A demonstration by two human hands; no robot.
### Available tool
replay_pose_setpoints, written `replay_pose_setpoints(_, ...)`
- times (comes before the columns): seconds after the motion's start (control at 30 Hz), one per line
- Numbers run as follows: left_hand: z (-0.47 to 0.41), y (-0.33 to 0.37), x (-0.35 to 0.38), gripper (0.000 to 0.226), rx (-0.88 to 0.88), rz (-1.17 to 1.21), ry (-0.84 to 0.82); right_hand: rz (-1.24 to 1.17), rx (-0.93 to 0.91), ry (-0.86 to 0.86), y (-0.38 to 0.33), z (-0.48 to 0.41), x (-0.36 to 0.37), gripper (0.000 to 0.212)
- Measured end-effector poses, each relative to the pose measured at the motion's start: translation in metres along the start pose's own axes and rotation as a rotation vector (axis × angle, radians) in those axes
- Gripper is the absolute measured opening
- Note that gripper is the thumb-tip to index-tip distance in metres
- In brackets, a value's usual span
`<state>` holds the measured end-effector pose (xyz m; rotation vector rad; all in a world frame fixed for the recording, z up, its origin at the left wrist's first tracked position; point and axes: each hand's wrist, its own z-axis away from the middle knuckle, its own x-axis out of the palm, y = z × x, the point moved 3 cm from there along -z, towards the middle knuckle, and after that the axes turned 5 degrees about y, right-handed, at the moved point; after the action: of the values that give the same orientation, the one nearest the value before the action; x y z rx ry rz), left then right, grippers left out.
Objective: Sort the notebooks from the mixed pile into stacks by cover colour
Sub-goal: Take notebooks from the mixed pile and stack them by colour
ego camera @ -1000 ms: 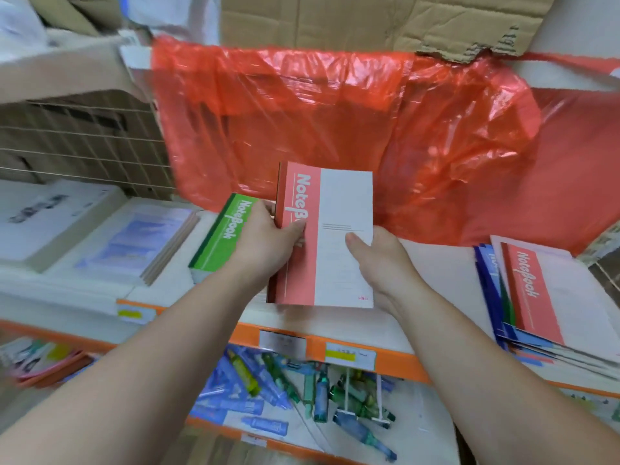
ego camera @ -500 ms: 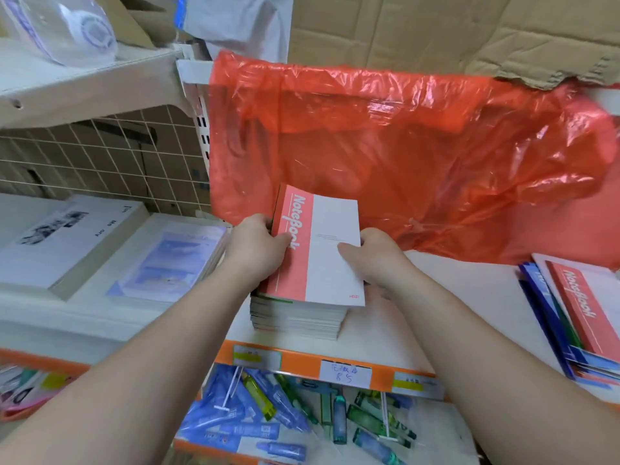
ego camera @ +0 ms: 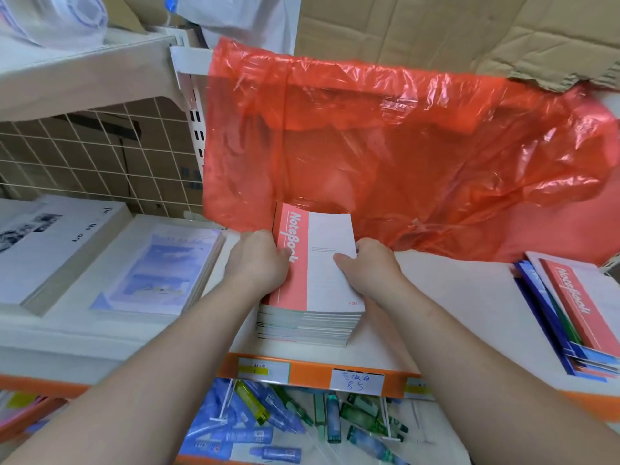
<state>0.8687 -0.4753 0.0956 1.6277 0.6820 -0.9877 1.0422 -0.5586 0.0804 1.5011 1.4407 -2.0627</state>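
Note:
A stack of notebooks (ego camera: pixel 305 327) sits on the white shelf (ego camera: pixel 453 313) in the middle, topped by a red-and-white notebook (ego camera: pixel 322 263) marked "NoteBook". My left hand (ego camera: pixel 258 260) presses on the stack's left edge, thumb on the red band. My right hand (ego camera: pixel 365 266) grips the right edge with its thumb on the white cover. At the far right lies the mixed pile (ego camera: pixel 570 317) of blue, green and red notebooks, fanned out, a red one on top.
A red plastic bag (ego camera: pixel 402 156) hangs behind the stack. Left of it lie a pile of purple-printed booklets (ego camera: pixel 157 266) and a thick white book (ego camera: pixel 50 250). Below the orange shelf edge (ego camera: pixel 312 374), several blue and green bottles (ego camera: pixel 285 421) lie loose.
The red notebook I was holding up has come down onto the stack, covering the green notebook. Both hands have slid onto the stack's sides. The camera has moved closer.

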Motion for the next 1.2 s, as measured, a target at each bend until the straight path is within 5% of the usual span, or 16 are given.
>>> replay_pose_setpoints(0.67, 0.003, -0.004, 0.007, 0.041, -0.012, -0.017, -0.046, -0.014, -0.013, -0.009, 0.015, -0.002, 0.016, 0.034)
replay_pose_setpoints(0.83, 0.018, 0.047, 0.004, 0.048, 0.279, -0.056, 0.09, -0.029, -0.098, 0.055, 0.033, 0.007, -0.008, 0.025)
replay_pose_setpoints(1.0, 0.044, 0.107, 0.043, 0.045, 0.529, -0.076, 0.022, 0.271, -0.192, -0.019, 0.086, 0.023, -0.047, 0.053)
replay_pose_setpoints(1.2, 0.085, 0.179, 0.108, 0.055, 0.732, -0.262, -0.085, 0.472, -0.113, -0.023, 0.176, 0.037, -0.094, 0.059)
